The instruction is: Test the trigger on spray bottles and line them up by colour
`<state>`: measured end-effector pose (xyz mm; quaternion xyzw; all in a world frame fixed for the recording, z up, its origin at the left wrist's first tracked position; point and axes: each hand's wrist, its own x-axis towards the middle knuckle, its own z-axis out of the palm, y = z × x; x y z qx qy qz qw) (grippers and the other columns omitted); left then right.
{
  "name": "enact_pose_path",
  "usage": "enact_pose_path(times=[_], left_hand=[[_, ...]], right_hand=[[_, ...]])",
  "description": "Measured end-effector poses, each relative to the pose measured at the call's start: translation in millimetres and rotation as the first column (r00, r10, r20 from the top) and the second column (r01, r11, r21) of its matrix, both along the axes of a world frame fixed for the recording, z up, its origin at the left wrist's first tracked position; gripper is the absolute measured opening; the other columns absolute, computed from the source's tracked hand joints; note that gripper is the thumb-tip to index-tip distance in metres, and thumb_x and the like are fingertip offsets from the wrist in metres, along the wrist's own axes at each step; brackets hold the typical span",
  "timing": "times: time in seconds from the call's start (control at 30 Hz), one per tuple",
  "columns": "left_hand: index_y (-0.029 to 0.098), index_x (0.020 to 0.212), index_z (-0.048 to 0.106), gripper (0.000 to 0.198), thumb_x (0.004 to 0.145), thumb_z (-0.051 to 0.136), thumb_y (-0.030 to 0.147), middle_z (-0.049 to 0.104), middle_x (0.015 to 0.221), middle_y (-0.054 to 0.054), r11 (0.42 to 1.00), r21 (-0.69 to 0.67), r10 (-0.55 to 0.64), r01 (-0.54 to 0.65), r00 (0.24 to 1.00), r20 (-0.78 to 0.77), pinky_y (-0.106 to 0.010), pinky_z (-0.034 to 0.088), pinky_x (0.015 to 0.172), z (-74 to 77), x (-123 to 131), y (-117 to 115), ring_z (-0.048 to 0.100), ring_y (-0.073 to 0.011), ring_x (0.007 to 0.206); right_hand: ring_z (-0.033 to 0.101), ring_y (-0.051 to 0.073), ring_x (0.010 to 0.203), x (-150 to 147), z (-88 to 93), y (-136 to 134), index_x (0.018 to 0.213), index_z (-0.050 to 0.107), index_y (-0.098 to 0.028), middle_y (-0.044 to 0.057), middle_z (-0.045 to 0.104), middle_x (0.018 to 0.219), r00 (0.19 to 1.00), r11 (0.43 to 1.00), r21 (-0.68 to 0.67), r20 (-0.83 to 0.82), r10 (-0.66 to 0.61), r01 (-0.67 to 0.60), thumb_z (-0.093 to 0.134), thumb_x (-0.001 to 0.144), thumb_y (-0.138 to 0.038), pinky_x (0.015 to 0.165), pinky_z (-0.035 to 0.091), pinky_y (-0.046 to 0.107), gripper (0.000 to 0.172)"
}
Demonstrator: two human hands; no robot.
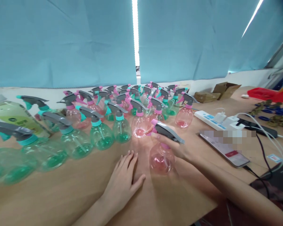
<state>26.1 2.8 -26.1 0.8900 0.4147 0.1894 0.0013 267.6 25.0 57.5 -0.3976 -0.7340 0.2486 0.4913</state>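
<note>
My right hand (173,145) is closed round the neck of a pink spray bottle (161,160), below its grey and pink trigger head. The bottle is upright at the table's front; whether its base touches the wood I cannot tell. My left hand (122,179) lies flat on the table (85,194) with its fingers stretched out, a little left of that bottle and holding nothing. Closest beyond it are a green spray bottle (122,130) and another pink spray bottle (139,125).
Several green bottles (76,146) line the left, before a large yellow-green bottle (16,114). More sprayers crowd the back by a blue curtain (85,44). At right are a phone (223,149), a power strip (208,120) with cables, cardboard boxes (226,91) and a red tray (269,94).
</note>
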Motion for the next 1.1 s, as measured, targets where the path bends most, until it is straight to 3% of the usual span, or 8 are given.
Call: enact_pose_path(times=[0.43, 0.8, 1.0, 1.1], left_hand=[[0.010, 0.139, 0.042, 0.053, 0.098, 0.044, 0.045, 0.053, 0.140, -0.020, 0.998, 0.068, -0.005, 0.008, 0.999, -0.049, -0.054, 0.038, 0.107, -1.8, 7.2, 2.5, 0.047, -0.0329, 0.132], [0.014, 0.138, 0.045, 0.050, 0.097, 0.045, 0.044, 0.053, 0.141, -0.017, 0.996, 0.086, 0.004, -0.001, 0.999, -0.039, -0.050, 0.038, 0.108, -4.0, 14.3, 8.1, 0.048, -0.0309, 0.132], [0.007, 0.133, 0.050, 0.050, 0.097, 0.045, 0.042, 0.054, 0.139, -0.021, 0.996, 0.091, 0.011, -0.004, 0.997, -0.079, -0.053, 0.040, 0.107, -4.1, 24.1, 15.1, 0.050, -0.0330, 0.130], [0.008, 0.133, 0.050, 0.049, 0.096, 0.047, 0.041, 0.053, 0.140, -0.020, 0.996, 0.094, 0.005, 0.004, 0.995, -0.097, -0.052, 0.041, 0.107, -3.4, 24.8, 15.7, 0.049, -0.0327, 0.130]], right_hand=[[0.046, 0.013, 0.064, -3.1, 0.3, -0.7, 0.077, 0.058, -0.021, -0.001, 0.054, 0.073, 0.996, 0.999, -0.046, -0.084, 0.006, -0.009, 0.054, 0.093, -0.041, 0.060, 0.039, 0.026, 0.026], [0.039, 0.013, 0.065, -5.7, 11.8, 0.4, 0.077, 0.046, -0.023, -0.002, 0.042, 0.072, 0.990, 0.991, -0.066, -0.095, 0.106, -0.113, 0.062, 0.086, -0.043, 0.059, 0.035, 0.027, 0.027], [0.035, 0.013, 0.060, -14.8, 15.2, 10.3, 0.066, 0.038, -0.023, -0.003, 0.036, 0.066, 0.978, 0.989, 0.013, -0.148, 0.150, -0.149, 0.059, 0.086, -0.039, 0.056, 0.032, 0.028, 0.034], [0.039, 0.014, 0.062, -17.9, 15.3, 15.1, 0.067, 0.044, -0.023, -0.002, 0.041, 0.066, 0.977, 0.989, 0.009, -0.156, 0.145, -0.145, 0.058, 0.085, -0.042, 0.057, 0.034, 0.029, 0.031]])
